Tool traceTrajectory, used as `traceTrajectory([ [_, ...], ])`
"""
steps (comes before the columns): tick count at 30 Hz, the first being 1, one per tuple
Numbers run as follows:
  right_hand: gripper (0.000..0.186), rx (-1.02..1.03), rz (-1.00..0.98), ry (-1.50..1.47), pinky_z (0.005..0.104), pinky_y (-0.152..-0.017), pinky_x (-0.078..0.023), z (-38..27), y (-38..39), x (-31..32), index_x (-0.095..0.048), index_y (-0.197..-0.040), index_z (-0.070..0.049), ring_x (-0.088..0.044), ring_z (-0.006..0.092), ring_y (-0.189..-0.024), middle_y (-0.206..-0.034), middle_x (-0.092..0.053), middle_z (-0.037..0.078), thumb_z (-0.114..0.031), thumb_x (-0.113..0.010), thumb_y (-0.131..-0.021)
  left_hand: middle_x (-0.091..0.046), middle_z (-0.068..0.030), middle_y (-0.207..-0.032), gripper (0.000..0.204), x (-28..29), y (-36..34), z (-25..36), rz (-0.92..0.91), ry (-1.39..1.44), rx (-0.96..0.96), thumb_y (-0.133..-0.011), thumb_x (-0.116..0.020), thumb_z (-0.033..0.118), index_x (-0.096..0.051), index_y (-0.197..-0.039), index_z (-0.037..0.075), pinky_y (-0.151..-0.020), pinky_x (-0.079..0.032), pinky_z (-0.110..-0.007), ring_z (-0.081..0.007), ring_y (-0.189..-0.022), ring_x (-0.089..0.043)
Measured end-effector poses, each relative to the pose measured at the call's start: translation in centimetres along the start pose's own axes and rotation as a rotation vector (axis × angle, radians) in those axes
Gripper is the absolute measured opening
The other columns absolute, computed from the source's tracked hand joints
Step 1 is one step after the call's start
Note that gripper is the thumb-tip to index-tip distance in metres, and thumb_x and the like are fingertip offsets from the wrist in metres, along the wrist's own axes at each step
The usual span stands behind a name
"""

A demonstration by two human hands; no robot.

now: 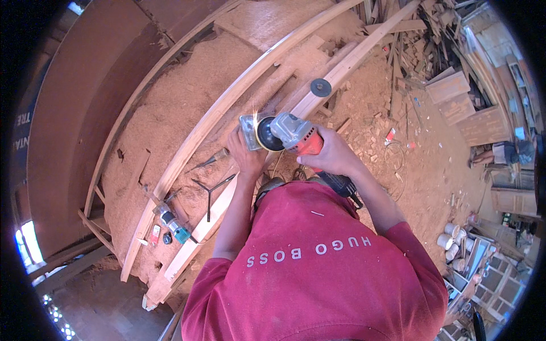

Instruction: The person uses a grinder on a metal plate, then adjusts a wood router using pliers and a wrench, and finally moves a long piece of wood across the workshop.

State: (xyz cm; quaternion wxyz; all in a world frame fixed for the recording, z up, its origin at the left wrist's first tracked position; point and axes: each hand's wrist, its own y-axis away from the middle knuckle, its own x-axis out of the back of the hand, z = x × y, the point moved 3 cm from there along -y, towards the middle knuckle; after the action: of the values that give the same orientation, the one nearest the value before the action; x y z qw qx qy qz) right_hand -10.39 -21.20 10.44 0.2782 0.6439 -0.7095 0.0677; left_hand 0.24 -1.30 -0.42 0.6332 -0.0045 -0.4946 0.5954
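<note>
A: From the left?
B: Teal power tool (pixel 170 222), lying left of the left hand (pixel 246 154)! That hand, fingers curled, grips a grey piece (pixel 248 128), sparks (pixel 255 115) leaping at the disc (pixel 267 136)!
A: Between the hands?
B: Red grinder (pixel 293 132), the right hand (pixel 339 156) wrapped around its body!

The angle grinder with grey head and red body (pixel 294 134) pairs a glossy, metal-looking head with smooth plastic; its round black disc (pixel 268 135) looks duller, and the small silvery rectangular piece (pixel 248 129) gleams like metal. The long, curved, pale wooden beam (pixel 219 108) appears smooth — the loose tan sawdust (pixel 187 85) rough and matt. The crimson short-sleeved shirt (pixel 341 281) is soft, matt cloth.
</note>
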Motion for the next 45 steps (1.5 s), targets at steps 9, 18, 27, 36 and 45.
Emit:
traceTrajectory([
  [9,0.063,0.067,0.05,-0.002,0.0413,-0.085,-0.052,-0.3,0.5,-0.4,-0.06,-0.113,0.0,-0.067,0.0352,-0.094,-0.1,-0.068,0.021,-0.032,-0.084,-0.064,-0.055,-0.0183,-0.117,0.074,-0.4,0.5,0.2,-0.041,-0.032,0.034,-0.062,-0.085,0.024,-0.053,-0.126,0.004,-0.093,-0.042,-0.051,-0.04,-0.112,-0.051],
  [18,0.063,0.067,0.112,-0.041,0.042,-0.084,-0.052,0.1,0.7,2.5,-0.059,-0.112,0.001,-0.067,0.0349,-0.093,-0.101,-0.067,0.021,-0.03,-0.084,-0.064,-0.061,-0.0134,-0.112,0.063,0.1,1.0,0.0,-0.111,0.002,0.069,-0.059,-0.085,0.031,-0.061,-0.112,0.007,-0.092,-0.044,-0.046,-0.0358,-0.108,-0.052],
  [27,0.07,0.141,-0.006,0.131,0.0375,-0.086,-0.051,-1.3,-0.1,1.3,-0.057,-0.122,0.002,-0.067,0.0289,-0.095,-0.103,-0.067,0.019,-0.026,-0.084,-0.064,-0.062,-0.0113,-0.111,0.072,-1.0,1.0,1.3,-0.268,0.129,-0.011,-0.057,-0.088,0.034,-0.06,-0.119,0.009,-0.09,-0.044,-0.045,-0.0334,-0.105,-0.054],
  [36,0.068,0.001,-0.004,0.068,0.0414,-0.083,-0.052,-0.5,-1.8,2.3,-0.059,-0.114,0.006,-0.067,0.035,-0.093,-0.099,-0.067,0.024,-0.033,-0.083,-0.063,-0.065,-0.0096,-0.108,0.052,-0.1,0.8,1.7,-0.296,0.032,-0.089,-0.065,-0.083,0.031,-0.065,-0.109,0.011,-0.093,-0.043,-0.043,-0.0314,-0.103,-0.057],
  [45,0.066,0.024,0.054,0.07,0.0405,-0.085,-0.052,0.6,-2.0,1.4,-0.059,-0.113,0.002,-0.067,0.0357,-0.094,-0.1,-0.067,0.021,-0.036,-0.082,-0.065,-0.063,-0.0107,-0.106,0.05,-0.7,0.7,1.0,-0.217,0.098,-0.046,-0.063,-0.082,0.028,-0.065,-0.106,0.009,-0.09,-0.043,-0.043,-0.0322,-0.102,-0.055],
])
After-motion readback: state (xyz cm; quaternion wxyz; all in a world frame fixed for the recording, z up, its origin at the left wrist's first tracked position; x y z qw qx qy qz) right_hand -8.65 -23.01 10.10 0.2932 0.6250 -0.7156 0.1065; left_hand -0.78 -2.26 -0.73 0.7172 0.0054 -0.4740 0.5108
